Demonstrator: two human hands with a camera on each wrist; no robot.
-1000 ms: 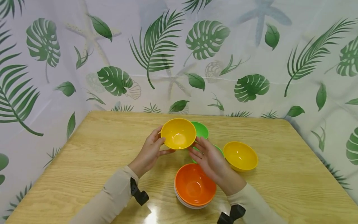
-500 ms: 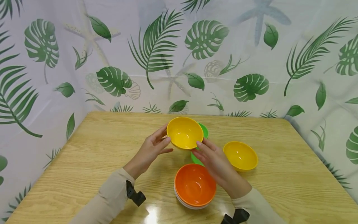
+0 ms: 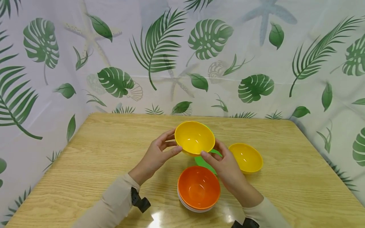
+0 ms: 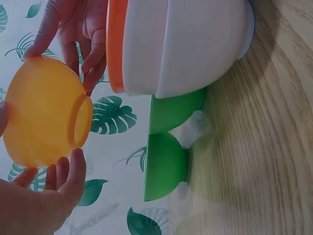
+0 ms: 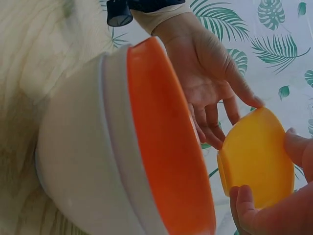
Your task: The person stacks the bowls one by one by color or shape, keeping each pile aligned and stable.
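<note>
The curled fingers and thumbs of my left hand (image 3: pixel 155 155) and right hand (image 3: pixel 228 166) are gripping a round, yellow, plastic-looking bowl (image 3: pixel 195 136) from opposite sides, likely for steadiness. It is hovering beyond a glossy, round, orange plastic-looking bowl (image 3: pixel 198 186), which is nesting in round white bowls (image 4: pixel 200 44), perhaps saving space.

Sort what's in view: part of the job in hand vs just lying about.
In the job:
- held yellow bowl
- left hand and right hand, both holding it

Lying about (not held now, though possibly for later):
- orange bowl, nested in white bowls
- green bowls
- second yellow bowl
</note>
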